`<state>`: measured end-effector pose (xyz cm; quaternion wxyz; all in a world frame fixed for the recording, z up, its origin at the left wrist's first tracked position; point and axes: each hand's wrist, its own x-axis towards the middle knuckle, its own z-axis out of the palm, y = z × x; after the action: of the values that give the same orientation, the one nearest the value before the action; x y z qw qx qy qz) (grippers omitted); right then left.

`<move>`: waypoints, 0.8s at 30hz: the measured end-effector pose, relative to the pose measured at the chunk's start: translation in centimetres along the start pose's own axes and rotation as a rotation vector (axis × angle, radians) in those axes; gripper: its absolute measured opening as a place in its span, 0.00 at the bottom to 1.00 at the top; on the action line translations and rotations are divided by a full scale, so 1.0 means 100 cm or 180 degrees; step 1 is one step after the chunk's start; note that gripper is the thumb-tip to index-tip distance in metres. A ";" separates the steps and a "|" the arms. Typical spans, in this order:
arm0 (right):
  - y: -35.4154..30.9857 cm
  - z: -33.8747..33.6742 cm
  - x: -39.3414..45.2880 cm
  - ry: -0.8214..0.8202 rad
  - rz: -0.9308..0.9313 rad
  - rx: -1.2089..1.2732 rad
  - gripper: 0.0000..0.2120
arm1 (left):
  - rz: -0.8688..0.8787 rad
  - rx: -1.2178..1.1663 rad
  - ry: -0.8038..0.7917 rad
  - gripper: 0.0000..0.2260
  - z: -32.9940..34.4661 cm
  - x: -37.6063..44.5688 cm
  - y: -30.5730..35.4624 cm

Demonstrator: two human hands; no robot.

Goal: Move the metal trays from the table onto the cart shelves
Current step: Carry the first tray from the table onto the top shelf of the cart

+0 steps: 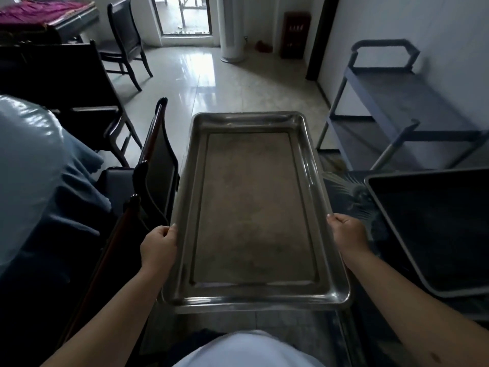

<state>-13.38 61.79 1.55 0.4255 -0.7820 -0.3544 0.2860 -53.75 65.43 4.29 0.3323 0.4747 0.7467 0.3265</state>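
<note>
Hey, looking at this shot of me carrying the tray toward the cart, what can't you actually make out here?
Head view only:
- Underside of the metal tray: faces away from the camera, and the floor beneath it is covered.
- Fingers of the left hand and right hand: curled under the rim.
- Cart: its lower shelf is partly hidden by the top shelf, wheels unseen.
- Dark bin: cut off by the right edge.

Single head-worn wide-angle view, forward and down, close above tray [254, 207].
</note>
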 end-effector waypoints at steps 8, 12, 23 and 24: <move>-0.044 0.041 0.107 0.0153 -0.0015 -0.0078 0.18 | 0.0106 0.0028 -0.0115 0.14 0.052 0.129 0.052; -0.063 0.068 0.160 0.0384 0.0237 0.0102 0.16 | 0.0267 0.0055 -0.0267 0.14 0.087 0.219 0.087; -0.110 0.086 0.264 0.1435 0.0725 0.0433 0.16 | 0.0877 0.0596 -0.1049 0.12 0.183 0.398 0.228; -0.110 0.083 0.273 0.1498 0.0793 0.0513 0.14 | 0.0903 0.0622 -0.1113 0.12 0.196 0.407 0.240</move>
<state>-7.06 91.69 3.19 0.5184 -0.8281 -0.1231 0.1739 -39.56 114.59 4.86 0.3598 0.6540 0.6317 0.2090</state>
